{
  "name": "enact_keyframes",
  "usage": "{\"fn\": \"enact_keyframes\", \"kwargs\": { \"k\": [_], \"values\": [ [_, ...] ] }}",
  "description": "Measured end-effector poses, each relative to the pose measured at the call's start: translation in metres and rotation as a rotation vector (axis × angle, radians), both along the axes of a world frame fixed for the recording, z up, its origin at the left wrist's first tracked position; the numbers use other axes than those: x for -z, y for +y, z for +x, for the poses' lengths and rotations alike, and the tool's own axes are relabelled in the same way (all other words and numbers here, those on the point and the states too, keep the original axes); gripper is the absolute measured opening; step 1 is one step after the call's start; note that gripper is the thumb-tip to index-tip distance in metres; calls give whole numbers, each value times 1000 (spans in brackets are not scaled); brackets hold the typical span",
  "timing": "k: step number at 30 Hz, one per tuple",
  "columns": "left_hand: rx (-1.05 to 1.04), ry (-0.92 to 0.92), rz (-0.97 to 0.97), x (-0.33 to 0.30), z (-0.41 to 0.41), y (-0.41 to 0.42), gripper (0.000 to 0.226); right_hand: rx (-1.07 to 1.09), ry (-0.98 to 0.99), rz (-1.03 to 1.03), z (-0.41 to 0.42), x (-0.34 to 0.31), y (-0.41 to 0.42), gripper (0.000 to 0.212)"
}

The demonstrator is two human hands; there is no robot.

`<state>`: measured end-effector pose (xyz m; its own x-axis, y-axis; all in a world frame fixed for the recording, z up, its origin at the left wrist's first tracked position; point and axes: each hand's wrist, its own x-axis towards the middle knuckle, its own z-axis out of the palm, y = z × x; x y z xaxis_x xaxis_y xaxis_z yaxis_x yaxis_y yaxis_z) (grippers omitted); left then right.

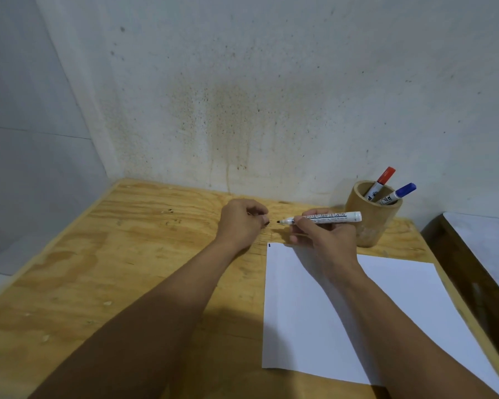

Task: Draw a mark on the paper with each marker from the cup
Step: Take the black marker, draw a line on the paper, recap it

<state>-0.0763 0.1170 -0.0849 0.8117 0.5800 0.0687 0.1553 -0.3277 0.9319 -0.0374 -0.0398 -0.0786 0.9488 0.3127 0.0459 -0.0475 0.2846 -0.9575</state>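
Note:
My right hand (323,237) holds a white marker (329,218) level above the table, its bare black tip pointing left. My left hand (241,223) is curled shut just left of that tip, with a small dark cap (266,223) pinched at the fingertips. The white paper (343,312) lies below my right hand and shows a short dark mark (269,245) at its far left corner. A round wooden cup (370,217) stands behind the paper with a red-capped marker (382,181) and a blue-capped marker (399,193) leaning in it.
The plywood table (127,269) runs against a stained grey wall (242,96) at the back. A dark-edged white surface (484,249) sits beyond the table's right edge. Bare wood lies to the left of the paper.

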Motion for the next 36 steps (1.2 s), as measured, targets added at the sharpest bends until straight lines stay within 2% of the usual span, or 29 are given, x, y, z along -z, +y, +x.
{"fn": "enact_keyframes", "kwargs": {
  "k": [3,5,7,15,22,28,32,36],
  "values": [
    [11,-75,-476,-9,-4,-1,10,16,-12,7,4,-5,-2,22],
    [29,-74,-608,-13,-6,-3,10,25,-12,17,6,-7,-2,19],
    [42,-60,-655,-15,-7,-4,10,25,-16,11,6,-9,-1,15],
    [151,-57,-688,-12,-9,-8,10,11,-55,-33,5,-9,-4,21],
    [174,-59,-707,-16,-13,-12,6,-30,-151,-172,11,-13,-15,19],
    [110,-90,-636,-26,-9,-26,6,-29,-170,-169,12,-20,-18,7],
    [126,-106,-640,-28,-7,-33,6,-35,-214,-308,13,-21,-23,10],
    [181,-85,-528,-32,-3,-47,21,6,-227,-374,18,-37,-37,13]
  ]
}}
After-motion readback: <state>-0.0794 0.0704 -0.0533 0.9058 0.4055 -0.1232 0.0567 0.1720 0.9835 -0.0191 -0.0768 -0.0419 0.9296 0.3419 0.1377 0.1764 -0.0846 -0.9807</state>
